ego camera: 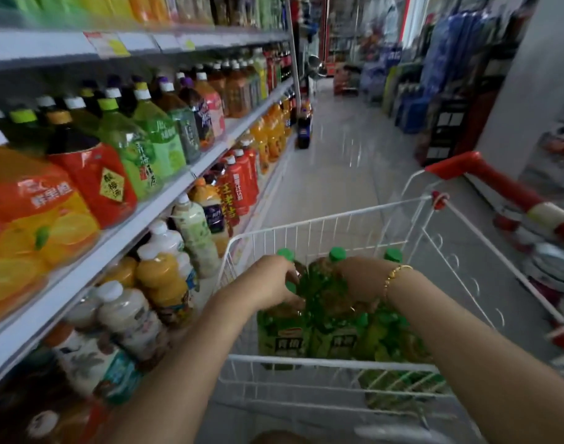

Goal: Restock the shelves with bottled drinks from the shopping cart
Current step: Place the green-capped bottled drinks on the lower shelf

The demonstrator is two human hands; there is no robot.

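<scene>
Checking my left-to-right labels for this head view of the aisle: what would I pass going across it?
Shelves of bottled drinks → left hand → right hand → gold bracelet → cart's red handle. The green bottles lie under both hands, so they are left out of the order.

Green-capped green bottles (332, 342) — white wire cart (332, 363), red handle (498, 184).

Shop, drinks aisle. Shelves (120, 238) at my left packed with bottled drinks (152, 136); price tags (109, 44) on the upper shelf edge. White wire cart (338, 216) before me. Goods (412, 107) stacked across the floor (338, 149).
</scene>
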